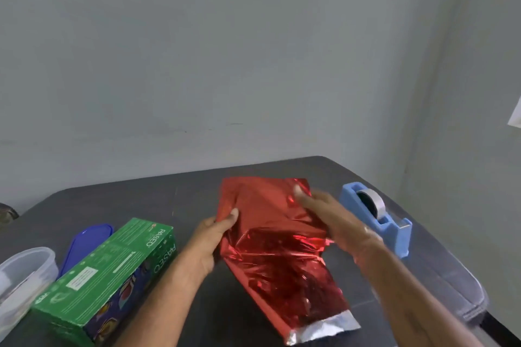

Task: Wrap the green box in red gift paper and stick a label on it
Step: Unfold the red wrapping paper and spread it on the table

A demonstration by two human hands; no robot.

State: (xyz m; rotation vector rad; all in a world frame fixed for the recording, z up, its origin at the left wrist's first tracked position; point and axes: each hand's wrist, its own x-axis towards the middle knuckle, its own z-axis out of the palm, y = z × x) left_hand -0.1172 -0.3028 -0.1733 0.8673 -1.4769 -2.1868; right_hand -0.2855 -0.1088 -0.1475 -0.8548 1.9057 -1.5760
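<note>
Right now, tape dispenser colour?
Light blue; the tape dispenser shows best in the head view, right of the red gift paper.

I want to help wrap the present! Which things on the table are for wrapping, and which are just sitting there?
For the wrapping:
green box, still bare
red gift paper, folded, held by the left hand and the right hand
blue tape dispenser, probably for sticking the paper

Just lying about:
clear plastic tub
blue lid behind the box

I can't see a label.
</note>
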